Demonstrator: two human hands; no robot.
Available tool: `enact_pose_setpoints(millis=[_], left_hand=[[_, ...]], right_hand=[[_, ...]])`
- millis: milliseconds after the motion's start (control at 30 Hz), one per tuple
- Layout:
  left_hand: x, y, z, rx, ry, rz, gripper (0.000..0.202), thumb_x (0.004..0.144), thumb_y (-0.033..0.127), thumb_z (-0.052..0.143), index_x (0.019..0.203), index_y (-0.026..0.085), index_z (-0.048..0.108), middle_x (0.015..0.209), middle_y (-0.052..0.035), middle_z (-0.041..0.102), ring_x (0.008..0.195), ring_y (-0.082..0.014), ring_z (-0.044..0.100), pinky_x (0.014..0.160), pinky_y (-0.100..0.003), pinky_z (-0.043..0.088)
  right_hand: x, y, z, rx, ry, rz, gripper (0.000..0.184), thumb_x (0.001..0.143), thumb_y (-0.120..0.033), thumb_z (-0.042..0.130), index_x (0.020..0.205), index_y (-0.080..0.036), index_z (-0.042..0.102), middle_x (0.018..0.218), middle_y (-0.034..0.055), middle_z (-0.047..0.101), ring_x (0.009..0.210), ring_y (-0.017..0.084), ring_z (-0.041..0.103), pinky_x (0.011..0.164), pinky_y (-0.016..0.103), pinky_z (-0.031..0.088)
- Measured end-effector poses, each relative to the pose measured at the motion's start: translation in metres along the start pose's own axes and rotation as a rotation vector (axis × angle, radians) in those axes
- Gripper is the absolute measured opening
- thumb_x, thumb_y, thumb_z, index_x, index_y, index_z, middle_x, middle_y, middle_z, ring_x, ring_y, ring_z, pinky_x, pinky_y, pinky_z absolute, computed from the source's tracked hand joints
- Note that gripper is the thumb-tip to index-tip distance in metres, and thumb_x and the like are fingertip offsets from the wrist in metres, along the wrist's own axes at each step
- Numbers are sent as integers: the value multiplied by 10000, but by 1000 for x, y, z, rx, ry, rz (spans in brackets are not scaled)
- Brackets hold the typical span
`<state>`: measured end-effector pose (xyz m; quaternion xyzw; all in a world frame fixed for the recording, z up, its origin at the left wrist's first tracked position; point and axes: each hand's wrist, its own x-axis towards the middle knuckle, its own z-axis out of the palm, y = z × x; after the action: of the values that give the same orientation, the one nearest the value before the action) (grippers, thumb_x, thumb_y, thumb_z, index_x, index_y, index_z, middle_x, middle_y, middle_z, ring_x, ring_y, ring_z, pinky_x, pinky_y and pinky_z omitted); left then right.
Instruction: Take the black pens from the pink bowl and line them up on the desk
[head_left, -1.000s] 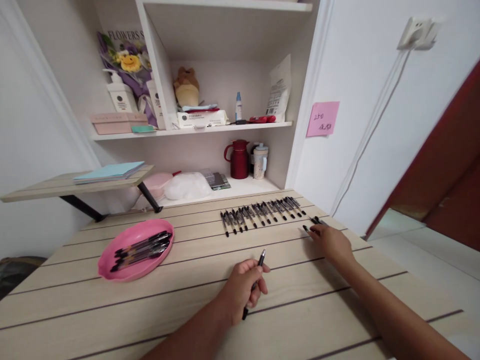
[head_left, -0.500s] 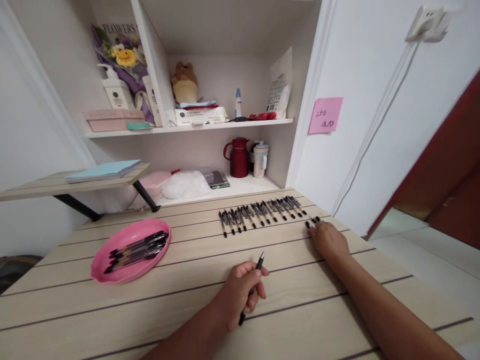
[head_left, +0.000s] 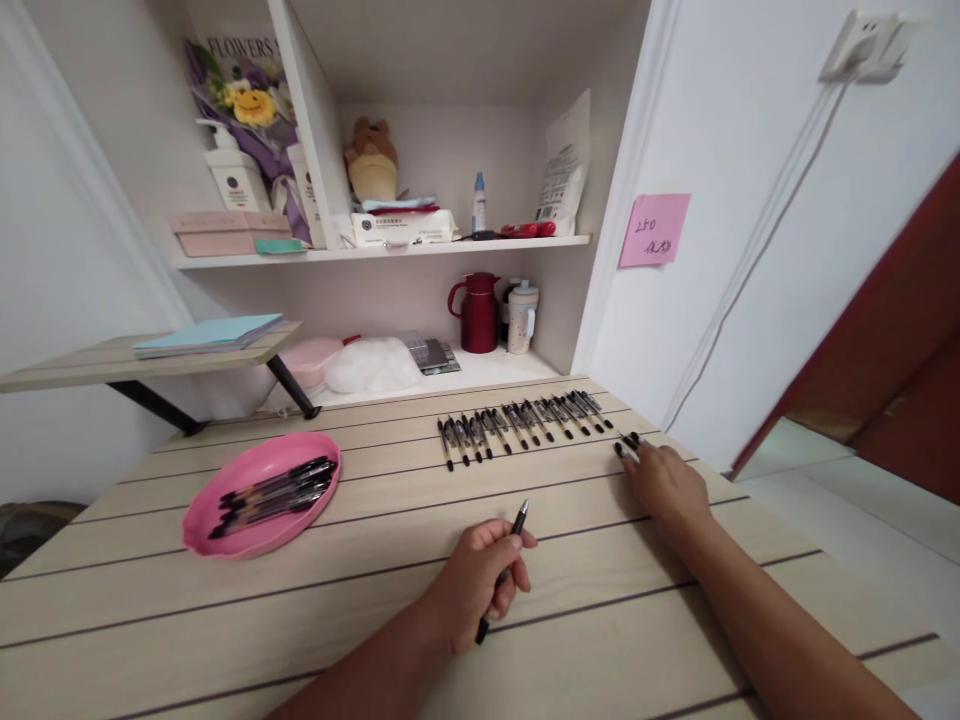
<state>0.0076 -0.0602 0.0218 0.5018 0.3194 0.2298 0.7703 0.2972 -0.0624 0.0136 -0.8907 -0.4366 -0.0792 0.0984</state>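
Fingers, two sets: those of the left hand (head_left: pixel 487 575) clamped on one black pen (head_left: pixel 520 518) with a silver tip; those of the right hand (head_left: pixel 667 490) bent down at some dark-ended pieces (head_left: pixel 628 446), two or three ends showing, grip cannot be told. Listed left to right: light-blue papers (head_left: pixel 210 333), one stack, on a raised stand (head_left: pixel 45 372); pink dish (head_left: pixel 247 462), one, holding overlapping dark pens (head_left: pixel 279 495), number not countable; row of pens (head_left: pixel 526 424), about a dozen, side by side, some overlapping; red jug (head_left: pixel 479 315), one, on the shelf behind; pink note (head_left: pixel 655 230), one, on the wall. Position: held pen runs slantwise through the left fingers, tip protruding beyond the thumb, black end below the palm. Row lies beyond the left fingers, apart from them, and left of the right fingers; dark-ended pieces lie right at the right fingertips. Dish stands well left of the left hand.
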Motion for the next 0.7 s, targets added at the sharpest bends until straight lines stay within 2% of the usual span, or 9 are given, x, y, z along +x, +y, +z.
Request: enact_pose_setpoints(millis=[67, 133, 200, 267, 333, 400, 467, 567, 700], left_hand=[[0, -1, 0, -4, -3, 10, 290, 744, 377, 520, 891, 127, 522, 544, 33, 525, 292, -9, 291, 315, -176, 140], [1, -2, 0, -10, -4, 21, 305, 746, 397, 519, 888, 128, 521, 546, 34, 525, 294, -9, 294, 314, -174, 144], [1, -3, 0, -13, -3, 30, 300, 755, 402, 506, 883, 131, 516, 546, 36, 523, 290, -8, 288, 311, -173, 146], [1, -3, 0, -12, 4, 40, 292, 767, 406, 489, 876, 136, 508, 546, 37, 522, 288, -9, 284, 308, -173, 145], [1, -3, 1, -5, 17, 47, 303, 774, 428, 475, 864, 140, 499, 545, 38, 521, 287, -10, 287, 305, -172, 146], [1, -2, 2, 8, 33, 50, 327, 772, 459, 469, 850, 142, 491, 538, 40, 517, 284, -11, 292, 303, -173, 146], [1, -1, 3, 17, 52, 54, 335, 765, 478, 472, 837, 151, 474, 534, 47, 514, 278, -12, 295, 301, -174, 141], [0, -1, 4, 27, 87, 56, 314, 754, 475, 487, 810, 170, 435, 533, 58, 514, 272, -8, 293, 300, -172, 130], [0, 0, 5, 39, 84, 59, 283, 762, 453, 478, 799, 181, 413, 533, 61, 513, 266, -6, 288, 297, -167, 121]], right_hand=[[-8, -11, -10, 88, 23, -17, 308, 807, -376, 399, 837, -147, 603, 889, 145, 604, 785, 248, 588, 599, 316, 389], [-22, -30, -22, 316, -55, -77, 329, 789, -428, 417, 722, -165, 604, 774, 107, 615, 715, 219, 574, 571, 298, 372], [-42, -54, -32, 749, -283, -172, 389, 765, -509, 430, 676, -167, 594, 648, 57, 599, 600, 161, 540, 533, 266, 359], [-65, -78, -39, 1158, -525, -190, 426, 738, -560, 453, 709, -159, 593, 625, 31, 590, 562, 127, 512, 518, 245, 352], [-84, -97, -41, 1383, -644, -153, 401, 692, -560, 529, 664, -160, 557, 576, 5, 571, 527, 104, 487, 510, 231, 338], [-96, -109, -37, 1502, -678, -114, 370, 644, -524, 609, 621, -167, 513, 504, -17, 542, 481, 92, 459, 499, 230, 322], [-100, -114, -30, 1571, -647, -71, 358, 608, -485, 665, 591, -171, 492, 456, -34, 510, 448, 86, 436, 491, 232, 308], [-100, -116, -19, 1649, -602, -20, 341, 586, -441, 703, 564, -165, 505, 446, -41, 479, 436, 78, 403, 479, 233, 287], [-99, -114, -14, 1757, -665, -19, 302, 597, -408, 710, 600, -153, 549, 496, -28, 495, 456, 75, 380, 471, 233, 275]])
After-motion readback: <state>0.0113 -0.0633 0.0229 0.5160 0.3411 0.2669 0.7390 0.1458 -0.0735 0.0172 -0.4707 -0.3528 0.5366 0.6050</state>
